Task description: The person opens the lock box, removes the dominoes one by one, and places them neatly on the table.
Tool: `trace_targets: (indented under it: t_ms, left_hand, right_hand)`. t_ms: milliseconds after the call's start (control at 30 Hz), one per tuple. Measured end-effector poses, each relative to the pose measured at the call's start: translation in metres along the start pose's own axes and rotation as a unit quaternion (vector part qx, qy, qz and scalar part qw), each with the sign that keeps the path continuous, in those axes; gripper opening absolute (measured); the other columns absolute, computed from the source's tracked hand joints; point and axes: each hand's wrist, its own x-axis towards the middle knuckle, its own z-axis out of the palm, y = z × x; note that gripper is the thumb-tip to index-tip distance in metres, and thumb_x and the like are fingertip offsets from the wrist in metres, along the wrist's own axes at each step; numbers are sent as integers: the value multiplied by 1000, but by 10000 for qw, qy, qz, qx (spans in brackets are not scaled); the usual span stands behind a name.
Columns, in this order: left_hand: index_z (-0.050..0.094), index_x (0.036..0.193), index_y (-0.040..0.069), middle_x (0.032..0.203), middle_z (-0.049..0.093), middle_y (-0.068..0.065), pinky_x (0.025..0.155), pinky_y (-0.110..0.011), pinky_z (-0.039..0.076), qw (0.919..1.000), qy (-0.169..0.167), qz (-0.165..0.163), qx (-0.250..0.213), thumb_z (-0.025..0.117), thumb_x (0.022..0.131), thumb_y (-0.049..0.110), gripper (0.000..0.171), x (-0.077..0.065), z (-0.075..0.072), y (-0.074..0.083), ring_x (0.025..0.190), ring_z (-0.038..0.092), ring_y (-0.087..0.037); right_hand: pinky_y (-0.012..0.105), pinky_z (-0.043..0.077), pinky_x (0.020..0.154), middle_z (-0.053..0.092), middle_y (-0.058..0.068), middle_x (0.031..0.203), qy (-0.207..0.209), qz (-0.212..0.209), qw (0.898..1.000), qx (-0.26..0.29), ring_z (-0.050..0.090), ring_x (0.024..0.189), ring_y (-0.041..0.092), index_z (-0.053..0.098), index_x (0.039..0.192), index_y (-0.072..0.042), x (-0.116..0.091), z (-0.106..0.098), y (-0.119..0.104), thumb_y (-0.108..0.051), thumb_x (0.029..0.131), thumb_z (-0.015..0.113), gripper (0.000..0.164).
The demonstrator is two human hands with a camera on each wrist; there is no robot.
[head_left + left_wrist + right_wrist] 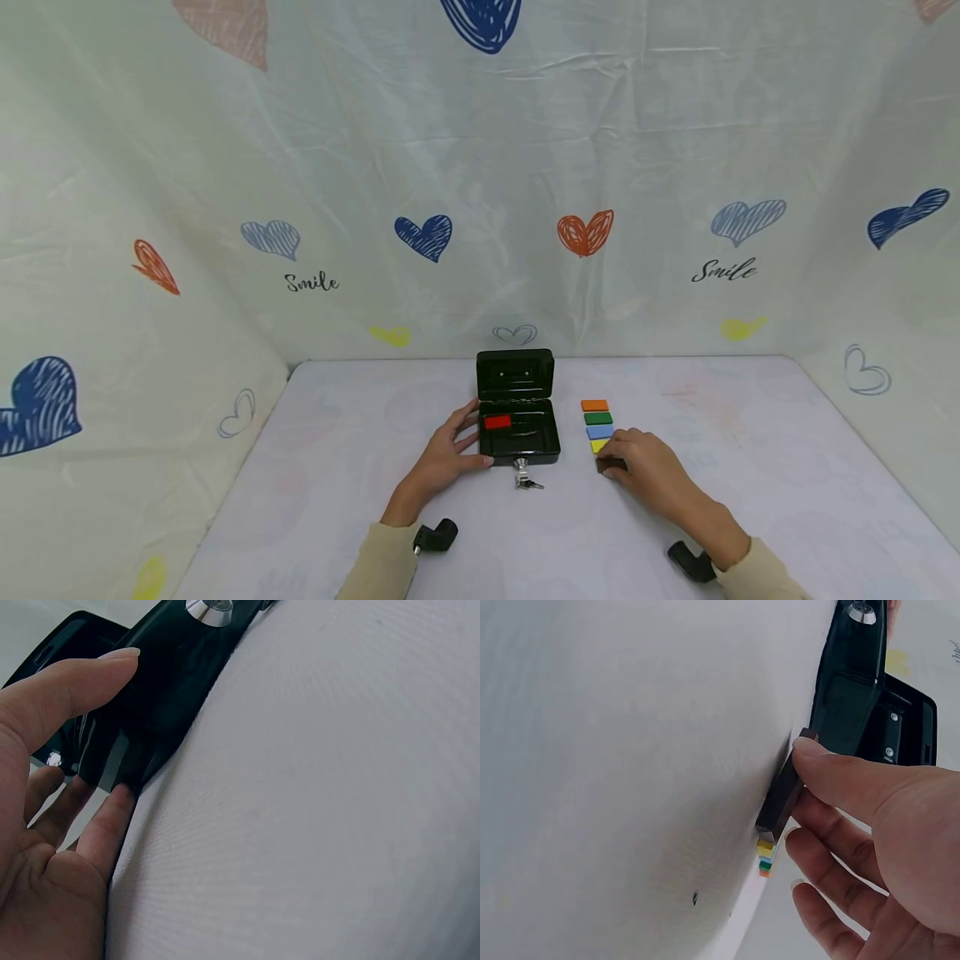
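Note:
A black cash box (pixel 542 457) stands with its lid raised, a red block (pixel 497 422) lying in its left part. My left hand (pixel 444 454) rests against the box's left front corner, fingers extended along the side; in the left wrist view the thumb (pixel 94 682) lies over the front face. To the right of the box, my right hand (pixel 651 471) pinches a dark brown block (pixel 784 787) between thumb and fingers, low over the table. Just beyond it a yellow block (pixel 599 446), a blue block (pixel 599 432), a green block (pixel 597 418) and an orange block (pixel 595 405) form a column.
Keys (pixel 529 483) hang from the lock (pixel 521 463) on the box's front. The white table (pixel 322 433) meets a pale curtain (pixel 495 158) printed with hearts at the back and sides. Each wrist carries a black camera mount, like the left mount (pixel 437 536).

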Motion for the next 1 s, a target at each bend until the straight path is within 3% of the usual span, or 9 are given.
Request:
trace_targets:
  t_ms: [500,1000]
  left_hand:
    - [30,168,15,167,34,-21,116,-44,49,10000,21,-30,67,84,83,-4,103,4,0,0,149,42,-47]
    - [30,168,14,168,33,-22,114,-44,51,10000,0,-57,-34,85,83,-6,103,2,0,-1,148,42,-49]
  right_hand:
    - [31,58,71,70,-7,89,77,-240,9994,-253,66,83,15,82,91,-13,3,0,0,-9,75,95,22]
    - [32,58,71,71,-5,90,-7,-210,9992,-329,67,84,15,82,92,-12,5,2,-1,-11,75,95,22]
